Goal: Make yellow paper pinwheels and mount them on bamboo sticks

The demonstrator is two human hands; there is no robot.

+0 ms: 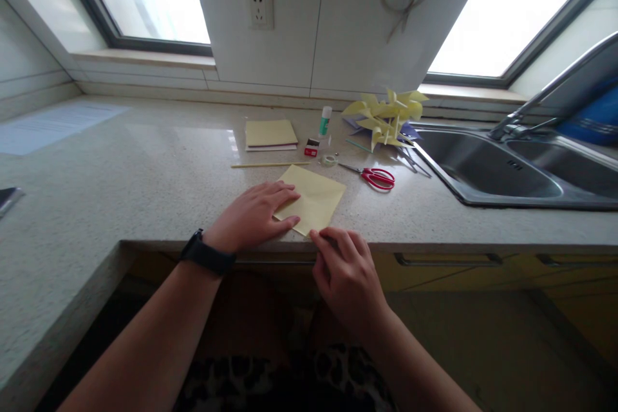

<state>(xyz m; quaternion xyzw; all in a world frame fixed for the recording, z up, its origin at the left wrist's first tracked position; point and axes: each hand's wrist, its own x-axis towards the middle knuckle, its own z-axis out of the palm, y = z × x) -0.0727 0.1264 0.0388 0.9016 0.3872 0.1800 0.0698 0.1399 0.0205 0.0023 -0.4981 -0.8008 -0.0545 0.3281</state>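
Note:
A square sheet of yellow paper lies turned like a diamond at the counter's front edge. My left hand, with a black band on its wrist, rests flat on its left side, fingers stretched out. At the sheet's near corner, my right hand has its fingers closed on the paper; the thumb is partly hidden below the edge. Beyond the sheet lie a thin wooden stick, a roll of clear tape and red-handled scissors.
A stack of yellow paper, a small red box and a glue stick stand farther back. Yellow paper pinwheels are heaped beside the steel sink. Printed sheets and a dark flat device lie on the left.

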